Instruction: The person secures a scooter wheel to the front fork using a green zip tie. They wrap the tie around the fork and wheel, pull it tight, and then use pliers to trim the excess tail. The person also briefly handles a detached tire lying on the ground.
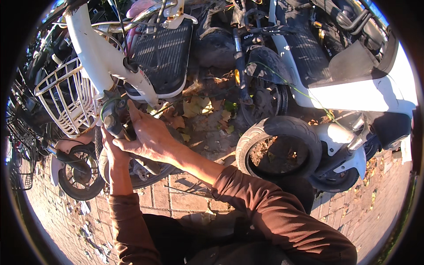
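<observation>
A rounded dark green and black object [114, 115], which looks like the body of a power tool, is between my hands in front of the white bike frame [95, 55]. My left hand [115, 151] comes up from below, its fingers closed around the lower part of the object. My right hand [150, 134] reaches in from the right, its thumb lying across near the left hand and its index finger stretched up along the object's side. The hands hide much of the object and where it meets the bike. Below them shows part of a wheel [148, 170].
A loose black tyre [240, 152] leans by a white scooter [384, 95] on the right. A white wire basket [66, 97] hangs at the left, above a small wheel [73, 176]. A thin green cable [304, 92] crosses the scooter. Leaves [196, 107] litter the brick paving [187, 201].
</observation>
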`<action>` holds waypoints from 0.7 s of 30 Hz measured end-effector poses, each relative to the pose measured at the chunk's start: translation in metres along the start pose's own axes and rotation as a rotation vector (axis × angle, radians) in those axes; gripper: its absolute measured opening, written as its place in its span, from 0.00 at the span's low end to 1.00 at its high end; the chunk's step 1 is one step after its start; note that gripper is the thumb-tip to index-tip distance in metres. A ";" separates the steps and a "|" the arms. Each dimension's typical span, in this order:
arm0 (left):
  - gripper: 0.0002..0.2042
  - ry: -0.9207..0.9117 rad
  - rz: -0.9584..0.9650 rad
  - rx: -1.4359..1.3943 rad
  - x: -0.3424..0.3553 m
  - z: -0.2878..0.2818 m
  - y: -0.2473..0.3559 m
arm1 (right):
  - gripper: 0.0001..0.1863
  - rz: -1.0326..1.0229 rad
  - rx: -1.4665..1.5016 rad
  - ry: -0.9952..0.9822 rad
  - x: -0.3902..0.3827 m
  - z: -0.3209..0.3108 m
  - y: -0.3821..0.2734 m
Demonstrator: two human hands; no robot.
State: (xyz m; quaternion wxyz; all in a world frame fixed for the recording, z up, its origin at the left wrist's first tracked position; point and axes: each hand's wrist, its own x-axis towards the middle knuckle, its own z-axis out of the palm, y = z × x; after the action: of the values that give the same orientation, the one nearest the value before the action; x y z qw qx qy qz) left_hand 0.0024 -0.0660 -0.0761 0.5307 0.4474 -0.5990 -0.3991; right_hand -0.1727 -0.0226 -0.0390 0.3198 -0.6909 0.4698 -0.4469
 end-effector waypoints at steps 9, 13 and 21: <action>0.28 -0.102 -0.081 -0.044 0.008 -0.016 -0.024 | 0.64 0.011 0.016 -0.011 -0.002 0.004 0.000; 0.26 -0.106 -0.069 -0.062 0.006 -0.009 -0.014 | 0.61 0.052 0.091 -0.072 -0.003 0.005 -0.001; 0.21 -0.040 0.460 0.956 0.000 -0.001 0.015 | 0.46 -0.054 0.148 0.009 -0.005 0.023 0.005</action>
State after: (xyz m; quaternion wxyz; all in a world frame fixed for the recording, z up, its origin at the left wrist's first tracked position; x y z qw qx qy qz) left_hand 0.0019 -0.0616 -0.0621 0.3301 0.4888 -0.8067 0.0367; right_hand -0.1545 -0.0194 -0.0539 0.3557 -0.6757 0.4182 -0.4920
